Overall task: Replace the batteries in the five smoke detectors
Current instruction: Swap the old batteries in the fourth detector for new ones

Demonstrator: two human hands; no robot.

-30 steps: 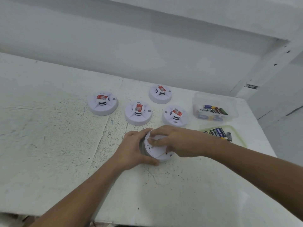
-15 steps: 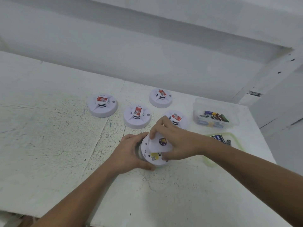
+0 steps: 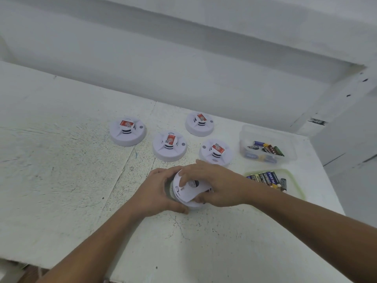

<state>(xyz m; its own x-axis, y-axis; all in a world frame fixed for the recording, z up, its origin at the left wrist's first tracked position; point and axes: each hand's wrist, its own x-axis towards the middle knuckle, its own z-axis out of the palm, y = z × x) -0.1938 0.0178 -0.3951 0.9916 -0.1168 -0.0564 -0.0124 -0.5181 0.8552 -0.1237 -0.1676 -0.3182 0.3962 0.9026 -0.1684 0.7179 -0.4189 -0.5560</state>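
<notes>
Gripping the fifth smoke detector just below centre frame, the l. hand was curled round its left rim, thumb at the near edge. The r. hand arched over the top, fingertips on the flat back plate, thumb pinching the plate's near edge. The unit was underside up & tilted, on or just above the table; couldn't tell which. Prob. a light, stiff plastic shell, smooth & a bit slippery, so best held by the rim w/ one hand while the other turns the back, going easy on thin clips. Wrists were low, forearms entering from the bottom of frame. Four other detectors sat face up above the hands. At right were a clear tub of mixed cells & a green tray of batteries.
</notes>
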